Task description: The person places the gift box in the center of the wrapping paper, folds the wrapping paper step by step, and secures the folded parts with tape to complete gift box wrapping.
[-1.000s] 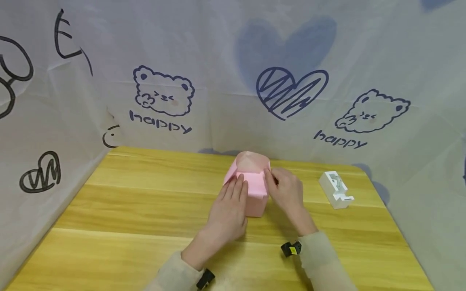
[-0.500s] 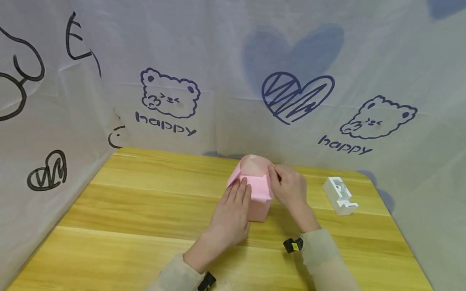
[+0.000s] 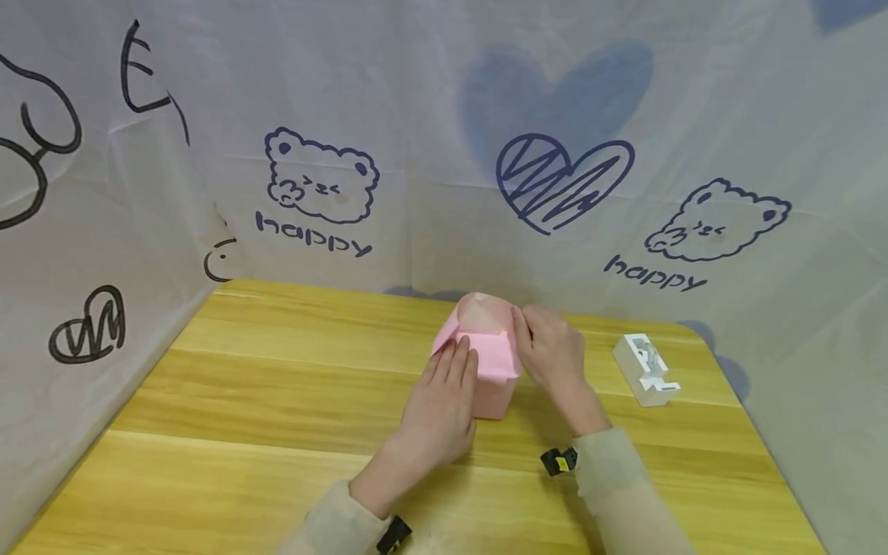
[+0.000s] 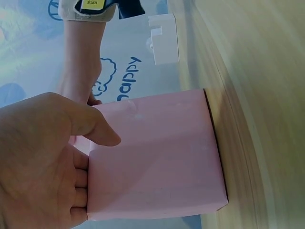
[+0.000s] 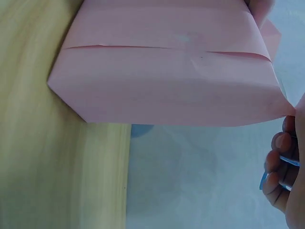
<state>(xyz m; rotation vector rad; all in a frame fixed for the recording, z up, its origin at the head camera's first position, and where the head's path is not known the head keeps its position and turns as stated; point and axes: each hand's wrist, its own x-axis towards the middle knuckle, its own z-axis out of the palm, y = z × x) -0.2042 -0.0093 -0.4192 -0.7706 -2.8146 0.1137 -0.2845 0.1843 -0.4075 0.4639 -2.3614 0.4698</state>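
Note:
A pink paper bag (image 3: 494, 397) stands upright on the table, its open mouth facing up and its front top part folded over as a flap (image 3: 496, 356). My left hand (image 3: 440, 408) lies on that flap with straight fingers side by side. Its thumb (image 4: 107, 133) rests against the front face in the left wrist view. With thumb and forefinger my right hand (image 3: 551, 347) pinches the bag's right top edge, its other fingers curled in. A crease line runs along the bag's side (image 5: 162, 86) in the right wrist view. The bag's inside is partly hidden.
To the right of the bag a white tape dispenser (image 3: 645, 371) sits on the wooden table (image 3: 264, 385). Behind the table's far edge hangs a white cloth (image 3: 430, 116) with drawn bears and hearts.
My right hand has slid slightly away from me along the bag's right top edge. The left hand keeps its place on the flap. The head view has shifted a little.

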